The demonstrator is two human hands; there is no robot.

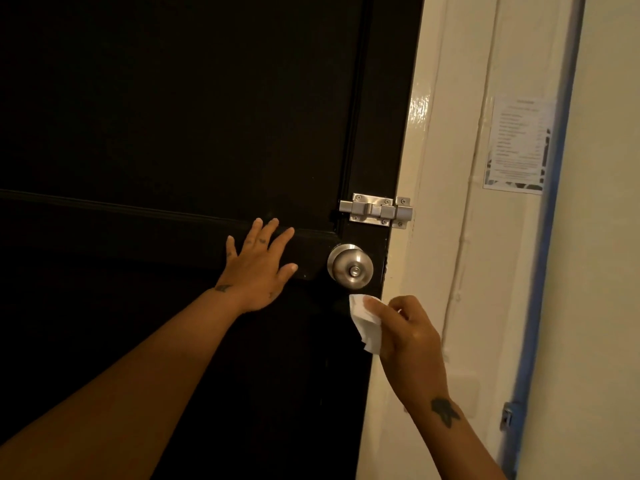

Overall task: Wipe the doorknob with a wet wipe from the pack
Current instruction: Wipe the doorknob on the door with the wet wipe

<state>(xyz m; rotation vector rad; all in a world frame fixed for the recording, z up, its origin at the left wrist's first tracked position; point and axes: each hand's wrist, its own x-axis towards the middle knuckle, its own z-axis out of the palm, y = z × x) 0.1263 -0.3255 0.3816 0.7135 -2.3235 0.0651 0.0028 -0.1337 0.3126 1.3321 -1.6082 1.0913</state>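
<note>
A round silver doorknob (350, 265) sits near the right edge of a black door (173, 116). My left hand (258, 268) lies flat against the door just left of the knob, fingers spread. My right hand (407, 336) holds a folded white wet wipe (363, 323) just below and to the right of the knob, not touching it. The wipe pack is not in view.
A silver slide bolt (375, 210) is mounted above the knob, bridging door and cream frame (426, 237). A printed paper notice (517, 147) hangs on the wall to the right. A blue-edged strip (540, 271) runs down the wall.
</note>
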